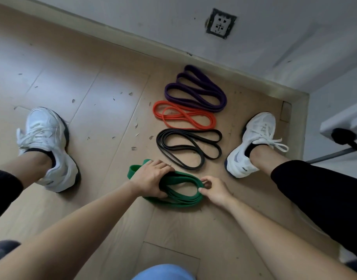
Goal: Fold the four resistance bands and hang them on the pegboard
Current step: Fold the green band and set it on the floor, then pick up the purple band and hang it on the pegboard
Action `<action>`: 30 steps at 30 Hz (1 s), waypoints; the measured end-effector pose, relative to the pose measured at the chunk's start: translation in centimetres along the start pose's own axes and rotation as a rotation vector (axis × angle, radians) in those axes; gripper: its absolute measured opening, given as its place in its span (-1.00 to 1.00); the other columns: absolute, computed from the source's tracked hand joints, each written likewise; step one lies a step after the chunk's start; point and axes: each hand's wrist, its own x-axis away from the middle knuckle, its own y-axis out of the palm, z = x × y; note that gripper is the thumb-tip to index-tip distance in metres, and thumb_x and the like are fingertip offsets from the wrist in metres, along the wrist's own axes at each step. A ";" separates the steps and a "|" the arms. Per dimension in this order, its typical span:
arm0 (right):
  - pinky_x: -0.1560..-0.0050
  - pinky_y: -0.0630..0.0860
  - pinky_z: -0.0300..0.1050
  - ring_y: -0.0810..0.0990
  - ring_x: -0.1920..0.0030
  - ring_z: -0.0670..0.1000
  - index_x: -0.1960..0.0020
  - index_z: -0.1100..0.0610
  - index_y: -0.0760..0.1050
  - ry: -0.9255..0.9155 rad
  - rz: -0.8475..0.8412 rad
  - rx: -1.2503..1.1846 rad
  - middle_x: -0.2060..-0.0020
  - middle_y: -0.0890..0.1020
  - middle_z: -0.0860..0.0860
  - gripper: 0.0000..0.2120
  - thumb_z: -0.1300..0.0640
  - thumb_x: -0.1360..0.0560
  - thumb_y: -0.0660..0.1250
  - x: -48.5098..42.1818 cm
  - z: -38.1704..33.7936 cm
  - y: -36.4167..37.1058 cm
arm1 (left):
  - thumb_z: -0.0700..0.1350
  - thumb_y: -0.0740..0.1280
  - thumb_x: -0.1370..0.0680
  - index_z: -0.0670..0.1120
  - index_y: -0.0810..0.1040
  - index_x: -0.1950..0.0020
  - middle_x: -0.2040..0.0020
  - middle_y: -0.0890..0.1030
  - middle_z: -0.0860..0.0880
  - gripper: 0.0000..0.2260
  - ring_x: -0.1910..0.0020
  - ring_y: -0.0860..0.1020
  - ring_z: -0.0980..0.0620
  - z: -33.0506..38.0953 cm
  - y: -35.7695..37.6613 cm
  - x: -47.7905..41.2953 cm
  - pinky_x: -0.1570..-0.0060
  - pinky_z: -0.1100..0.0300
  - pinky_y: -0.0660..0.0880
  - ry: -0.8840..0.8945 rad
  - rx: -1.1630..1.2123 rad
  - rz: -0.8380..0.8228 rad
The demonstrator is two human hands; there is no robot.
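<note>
Four coiled resistance bands lie in a row on the wooden floor between my feet. Nearest me is the green band (183, 196). My left hand (151, 178) grips its left part, thumb under the loops and fingers curled over them. My right hand (213, 189) pinches the band's right end between thumb and forefinger. Beyond it lie the black band (190, 148), the orange band (183, 116) and the purple band (195, 89), untouched. No pegboard is in view.
My left shoe (47, 146) and right shoe (252, 142) stand either side of the bands. A skirting board and grey wall with a socket (221, 23) run behind. A white furniture edge (343, 124) sits at right. Small debris flecks dot the floor.
</note>
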 end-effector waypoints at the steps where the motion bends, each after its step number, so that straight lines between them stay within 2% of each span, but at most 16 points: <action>1: -0.11 0.55 -0.11 0.64 -0.04 0.03 -0.18 0.09 0.61 -0.012 0.008 0.027 0.01 0.69 0.04 -0.70 0.13 -0.46 0.53 0.1 0.0 -0.1 | 0.41 0.38 -0.27 0.07 0.43 -0.45 -0.32 0.54 0.05 -0.18 -0.29 0.45 0.00 -0.1 -0.1 0.0 -0.31 0.05 0.38 -0.005 0.004 -0.002; 3: -0.10 0.54 -0.12 0.64 -0.01 0.01 -0.16 0.05 0.62 -0.027 0.023 0.061 0.04 0.69 0.00 -0.72 0.07 -0.46 0.52 0.2 -0.1 -0.4 | 0.44 0.35 -0.30 0.08 0.45 -0.44 -0.31 0.55 0.07 -0.21 -0.29 0.46 0.02 0.0 -0.5 -0.2 -0.32 0.06 0.38 -0.027 0.042 -0.008; 7: -0.08 0.56 -0.11 0.64 0.03 -0.02 -0.10 0.03 0.64 -0.055 0.028 0.104 0.10 0.67 -0.06 -0.77 -0.01 -0.48 0.50 0.3 -0.7 -1.3 | 0.42 0.32 -0.39 0.09 0.54 -0.34 -0.19 0.63 0.07 -0.37 -0.18 0.54 0.04 0.2 -1.6 -1.3 -0.21 0.06 0.47 -0.096 0.171 0.026; 10: -0.05 0.57 -0.10 0.64 0.07 -0.03 -0.03 0.04 0.64 -0.101 0.014 0.136 0.16 0.66 -0.08 -0.82 -0.02 -0.50 0.48 0.1 -1.6 -2.5 | 0.36 0.34 -0.43 0.08 0.60 -0.24 -0.09 0.65 0.09 -0.49 -0.07 0.58 0.09 0.3 -2.5 -1.6 -0.12 0.09 0.53 -0.123 0.281 0.045; 12: 0.04 0.54 -0.18 0.64 0.11 -0.09 0.00 0.04 0.65 -0.140 0.018 0.142 0.18 0.67 -0.11 -0.86 0.00 -0.50 0.47 -0.4 -2.5 -3.6 | 0.30 0.38 -0.45 0.08 0.63 -0.18 -0.05 0.67 0.14 -0.58 -0.02 0.61 0.17 0.3 -3.0 -1.9 -0.09 0.13 0.56 -0.146 0.351 0.065; 15: 0.09 0.49 -0.27 0.63 0.13 -0.17 0.09 0.00 0.66 -0.206 0.112 0.040 0.21 0.69 -0.13 -0.94 0.02 -0.51 0.47 -2.0 -5.1 -5.9 | 0.19 0.44 -0.48 0.09 0.67 -0.07 0.05 0.70 0.21 -0.74 0.07 0.64 0.26 0.1 -4.0 -3.0 -0.03 0.18 0.61 -0.242 0.557 0.161; 18: 0.05 0.54 -0.15 0.65 0.13 -0.10 0.13 0.05 0.67 -0.248 0.264 -0.162 0.21 0.71 -0.08 -0.93 0.08 -0.52 0.48 -4.3 -7.9 -8.6 | 0.01 0.46 -0.54 0.11 0.69 0.02 0.18 0.69 0.20 -0.95 0.18 0.62 0.28 -0.7 -5.7 -5.1 0.11 0.24 0.55 -0.322 0.707 0.292; 19: 0.03 0.55 -0.09 0.66 0.12 -0.06 0.12 0.06 0.67 -0.257 0.297 -0.191 0.20 0.71 -0.06 -0.92 0.08 -0.52 0.47 -5.2 -8.8 -9.5 | -0.03 0.46 -0.55 0.12 0.68 0.04 0.21 0.69 0.19 -0.96 0.22 0.61 0.27 -1.2 -6.4 -5.9 0.13 0.24 0.53 -0.336 0.736 0.319; 23: -0.14 0.58 0.02 0.64 0.04 -0.02 -0.01 0.10 0.65 -0.294 0.351 -0.166 0.08 0.69 -0.03 -0.93 0.14 -0.53 0.46 -10.0 -10.8 -13.3 | -0.03 0.43 -0.54 0.09 0.68 0.02 0.15 0.69 0.16 -0.95 0.16 0.62 0.23 -3.1 -9.6 -9.5 0.11 0.21 0.55 -0.328 0.723 0.408; 25: -0.27 0.51 0.01 0.60 -0.13 0.05 -0.18 0.11 0.59 -0.302 0.353 -0.054 -0.12 0.62 0.04 -0.77 0.19 -0.53 0.46 -12.4 -10.9 -15.0 | -0.10 0.42 -0.57 0.06 0.67 -0.01 0.09 0.68 0.16 -0.93 0.14 0.59 0.32 -3.7 -11.1 -11.5 0.17 0.40 0.44 -0.302 0.662 0.429; 27: -0.36 0.38 -0.08 0.49 -0.31 0.12 -0.36 0.12 0.51 -0.322 0.330 0.134 -0.30 0.49 0.11 -0.58 0.24 -0.52 0.45 -14.2 -11.0 -16.6 | -0.11 0.41 -0.59 0.01 0.68 -0.09 0.00 0.68 0.12 -0.89 0.09 0.58 0.33 -4.2 -12.1 -13.6 0.16 0.49 0.42 -0.273 0.611 0.444; 29: -0.36 0.28 -0.17 0.40 -0.40 0.15 -0.47 0.12 0.43 -0.325 0.306 0.289 -0.38 0.39 0.16 -0.47 0.28 -0.53 0.42 -15.7 -10.9 -18.0 | -0.05 0.41 -0.59 0.02 0.66 -0.18 -0.10 0.66 0.13 -0.83 -0.02 0.57 0.26 -4.3 -12.7 -15.7 0.04 0.47 0.43 -0.254 0.541 0.451; 30: -0.34 0.24 -0.22 0.37 -0.42 0.15 -0.50 0.10 0.40 -0.316 0.290 0.341 -0.41 0.34 0.17 -0.45 0.27 -0.54 0.42 -16.6 -10.8 -18.4 | 0.00 0.40 -0.59 0.04 0.64 -0.22 -0.13 0.64 0.13 -0.79 -0.09 0.55 0.19 -4.3 -12.8 -16.7 -0.04 0.35 0.45 -0.244 0.476 0.446</action>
